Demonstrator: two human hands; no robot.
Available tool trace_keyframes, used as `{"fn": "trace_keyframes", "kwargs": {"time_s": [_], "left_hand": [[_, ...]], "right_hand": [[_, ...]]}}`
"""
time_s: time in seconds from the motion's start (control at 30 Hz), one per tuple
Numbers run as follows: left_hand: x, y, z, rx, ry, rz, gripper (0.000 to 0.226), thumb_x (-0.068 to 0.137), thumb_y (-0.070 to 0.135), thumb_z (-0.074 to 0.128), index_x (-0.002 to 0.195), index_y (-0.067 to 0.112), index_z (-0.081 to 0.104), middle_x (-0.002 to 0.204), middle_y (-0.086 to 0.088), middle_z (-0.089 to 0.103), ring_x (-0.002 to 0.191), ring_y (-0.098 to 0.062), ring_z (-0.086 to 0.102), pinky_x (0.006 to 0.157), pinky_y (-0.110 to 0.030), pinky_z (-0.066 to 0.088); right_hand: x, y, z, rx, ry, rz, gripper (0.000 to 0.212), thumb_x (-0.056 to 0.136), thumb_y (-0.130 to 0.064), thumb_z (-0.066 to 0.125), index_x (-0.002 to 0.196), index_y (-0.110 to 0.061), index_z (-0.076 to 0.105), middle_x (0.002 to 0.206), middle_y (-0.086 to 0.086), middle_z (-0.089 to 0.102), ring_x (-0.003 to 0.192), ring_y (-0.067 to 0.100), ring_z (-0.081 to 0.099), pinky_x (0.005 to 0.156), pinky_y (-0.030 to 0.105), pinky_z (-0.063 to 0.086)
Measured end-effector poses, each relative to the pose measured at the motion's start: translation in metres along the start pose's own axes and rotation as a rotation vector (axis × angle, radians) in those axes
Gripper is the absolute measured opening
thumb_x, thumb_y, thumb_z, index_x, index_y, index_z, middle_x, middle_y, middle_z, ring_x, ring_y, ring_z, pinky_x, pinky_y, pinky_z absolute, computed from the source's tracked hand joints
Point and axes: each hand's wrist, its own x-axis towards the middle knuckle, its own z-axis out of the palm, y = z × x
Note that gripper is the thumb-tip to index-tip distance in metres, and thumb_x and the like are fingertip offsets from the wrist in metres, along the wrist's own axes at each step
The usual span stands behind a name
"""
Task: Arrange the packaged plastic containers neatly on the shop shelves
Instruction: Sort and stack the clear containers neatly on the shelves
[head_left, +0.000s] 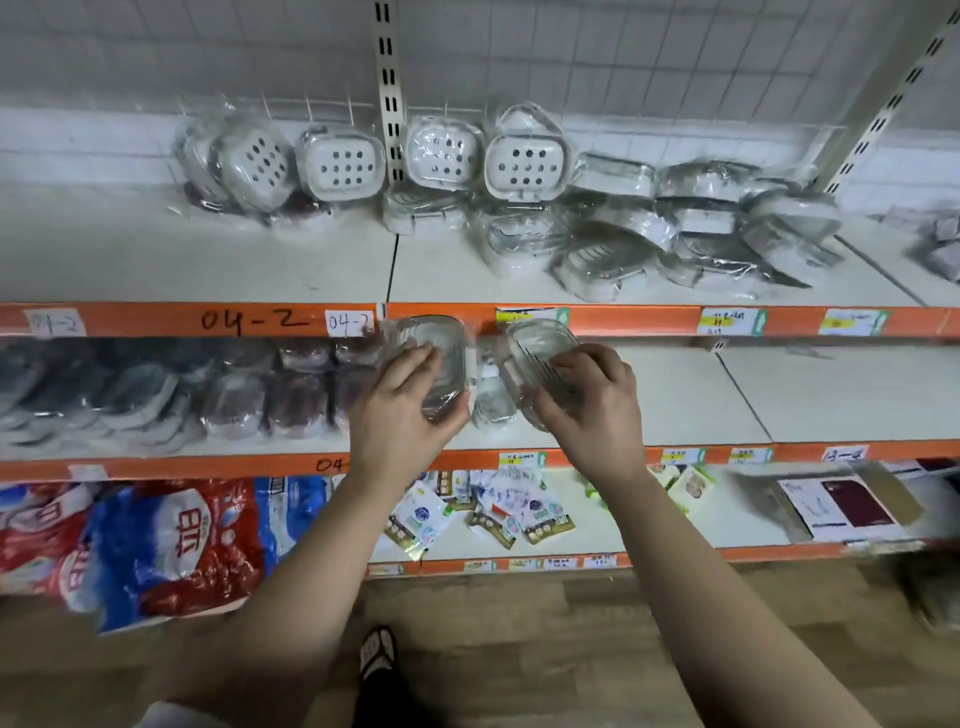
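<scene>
My left hand (402, 410) grips a clear plastic container in a wrapper (434, 348), held up in front of the orange edge of the upper shelf (623, 318). My right hand (592, 400) grips a second wrapped clear container (535, 345) just to the right of the first. Both are tilted with their tops toward the shelf. On the upper shelf, white perforated containers in wrappers (340, 166) stand against the back wall. A loose heap of clear wrapped containers (675, 228) lies to their right.
The middle shelf (701, 400) holds rows of wrapped dark and grey containers (234, 395) on its left. The bottom shelf carries red and blue bags (156, 540), small sachets (498, 509) and a flat packet (841, 504). A slotted upright (389, 93) divides the upper shelf. My foot (376, 654) stands on wood flooring.
</scene>
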Motion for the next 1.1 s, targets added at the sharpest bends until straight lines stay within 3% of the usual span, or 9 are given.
{"fn": "trace_keyframes", "kwargs": {"time_s": [0.3, 0.47, 0.7, 0.83, 0.93, 1.1], "left_hand": [[-0.068, -0.013, 0.029, 0.023, -0.197, -0.086, 0.056, 0.083, 0.046, 0.053, 0.112, 0.002, 0.072, 0.118, -0.01, 0.069, 0.11, -0.026, 0.066, 0.085, -0.04, 0.057], [-0.087, -0.041, 0.073, 0.013, -0.298, -0.151, 0.06, 0.085, 0.048, 0.05, 0.118, 0.001, 0.068, 0.124, -0.012, 0.065, 0.116, -0.026, 0.063, 0.089, -0.041, 0.056], [-0.089, -0.096, 0.159, 0.0, -0.261, -0.104, 0.06, 0.088, 0.045, 0.052, 0.119, -0.004, 0.066, 0.125, -0.017, 0.063, 0.121, -0.028, 0.059, 0.098, -0.039, 0.05], [-0.067, -0.122, 0.201, 0.017, -0.276, -0.106, 0.061, 0.089, 0.046, 0.053, 0.122, -0.004, 0.064, 0.128, -0.017, 0.062, 0.124, -0.026, 0.056, 0.101, -0.035, 0.047], [-0.053, -0.139, 0.226, 0.034, -0.312, -0.128, 0.062, 0.09, 0.047, 0.054, 0.127, -0.003, 0.061, 0.133, -0.016, 0.058, 0.13, -0.025, 0.051, 0.102, -0.034, 0.044], [-0.045, -0.163, 0.256, 0.103, -0.428, -0.111, 0.065, 0.094, 0.044, 0.057, 0.138, -0.003, 0.048, 0.145, -0.019, 0.045, 0.141, -0.029, 0.035, 0.115, -0.038, 0.031]], "right_hand": [[-0.036, 0.051, 0.043, 0.023, -0.128, 0.136, 0.039, 0.077, -0.037, 0.066, 0.101, -0.008, 0.069, 0.109, 0.011, 0.06, 0.101, 0.037, 0.056, 0.088, 0.042, 0.047], [-0.038, 0.087, 0.093, 0.015, -0.185, 0.169, 0.03, 0.08, -0.025, 0.075, 0.102, -0.006, 0.068, 0.11, 0.014, 0.061, 0.102, 0.039, 0.055, 0.089, 0.041, 0.045], [-0.031, 0.133, 0.16, -0.032, -0.158, 0.119, 0.033, 0.08, -0.027, 0.068, 0.099, 0.0, 0.067, 0.107, 0.018, 0.061, 0.098, 0.04, 0.056, 0.088, 0.046, 0.047], [-0.019, 0.154, 0.191, -0.051, -0.136, 0.143, 0.029, 0.084, -0.02, 0.075, 0.104, 0.0, 0.068, 0.113, 0.017, 0.06, 0.105, 0.04, 0.053, 0.094, 0.039, 0.042], [-0.006, 0.166, 0.209, -0.071, -0.114, 0.137, 0.033, 0.085, -0.027, 0.071, 0.105, -0.001, 0.068, 0.114, 0.017, 0.06, 0.107, 0.038, 0.053, 0.094, 0.031, 0.036], [0.013, 0.176, 0.231, -0.094, -0.097, 0.113, 0.033, 0.086, -0.027, 0.072, 0.106, -0.001, 0.068, 0.115, 0.017, 0.059, 0.107, 0.039, 0.053, 0.096, 0.035, 0.038]]}}
